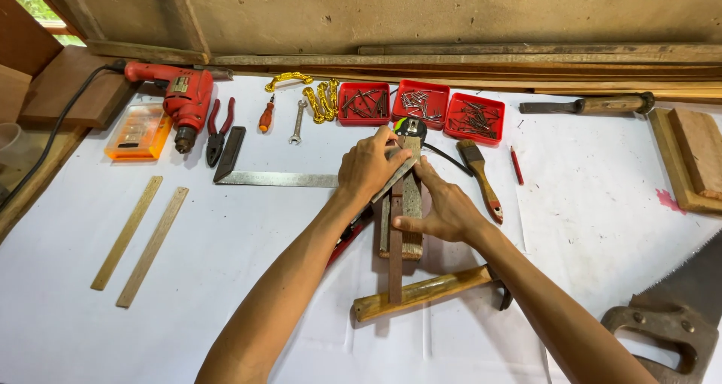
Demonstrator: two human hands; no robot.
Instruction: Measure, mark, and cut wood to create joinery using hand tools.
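My left hand (pixel 368 166) and my right hand (pixel 444 207) meet over a weathered wood block (pixel 411 218) lying lengthwise on the white-covered bench (pixel 226 279). A thin dark wood strip (pixel 395 256) runs along the block's left side. The left hand's fingers grip a narrow grey strip (pixel 392 179) slanting across the block's top end. My right hand presses on the block's right side, thumb on the wood. A tape measure (pixel 410 127) sits just beyond the left fingertips. A wooden-handled hammer (pixel 425 292) lies under the strip's near end.
Three red trays of nails (pixel 420 104), a red drill (pixel 184 98), pliers (pixel 218 128), a steel square (pixel 271 178), a brush (pixel 481 177), a red pencil (pixel 516 166), two pale slats (pixel 139 233), a handsaw (pixel 669 316) and planks along the back wall surround the spot.
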